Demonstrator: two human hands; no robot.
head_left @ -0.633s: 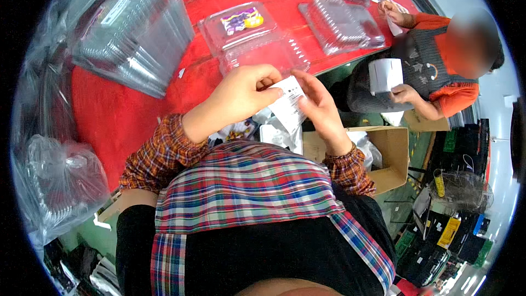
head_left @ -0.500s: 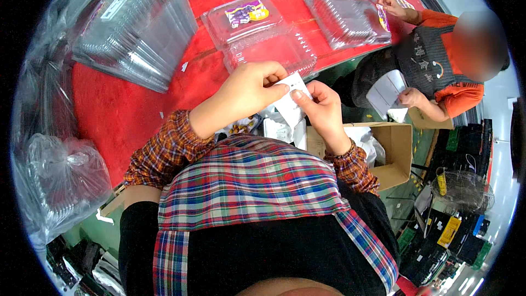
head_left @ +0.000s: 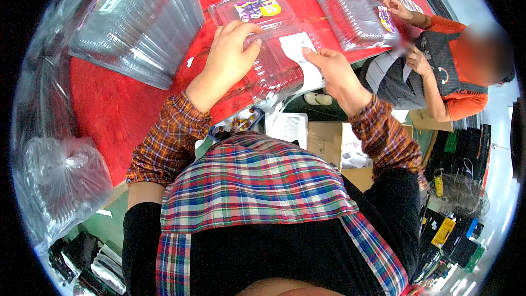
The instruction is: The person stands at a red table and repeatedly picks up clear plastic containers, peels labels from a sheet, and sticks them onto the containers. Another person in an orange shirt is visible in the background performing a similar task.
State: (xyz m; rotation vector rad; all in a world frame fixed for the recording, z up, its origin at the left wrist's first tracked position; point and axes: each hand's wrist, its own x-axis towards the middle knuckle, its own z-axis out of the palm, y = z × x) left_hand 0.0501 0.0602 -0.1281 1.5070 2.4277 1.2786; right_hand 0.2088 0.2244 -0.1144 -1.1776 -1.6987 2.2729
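An opened clear plastic clamshell box (head_left: 276, 71) lies in front of me at the table's near edge. Its lid carries a purple and yellow fruit label (head_left: 257, 7). My left hand (head_left: 230, 55) rests at the box's left side, thumb and curled fingers apart, with nothing visible between them. In my right hand (head_left: 337, 74) a white label sheet (head_left: 307, 68) is pinched between thumb and fingers. The sheet lies over the right part of the box; the fingers beneath it are hidden.
Nested clear boxes (head_left: 137, 27) stand at the left on the red table (head_left: 104, 107). More labelled boxes (head_left: 359, 19) lie at the back right, beside a co-worker in orange (head_left: 466, 101) holding white sheets. Below the edge are a white tray (head_left: 287, 126) and cardboard box (head_left: 324, 140).
My hands have moved apart and forward to the clamshell box. The left has let go of the white sheet; the right has carried it over the box. The co-worker's lower hand has risen.
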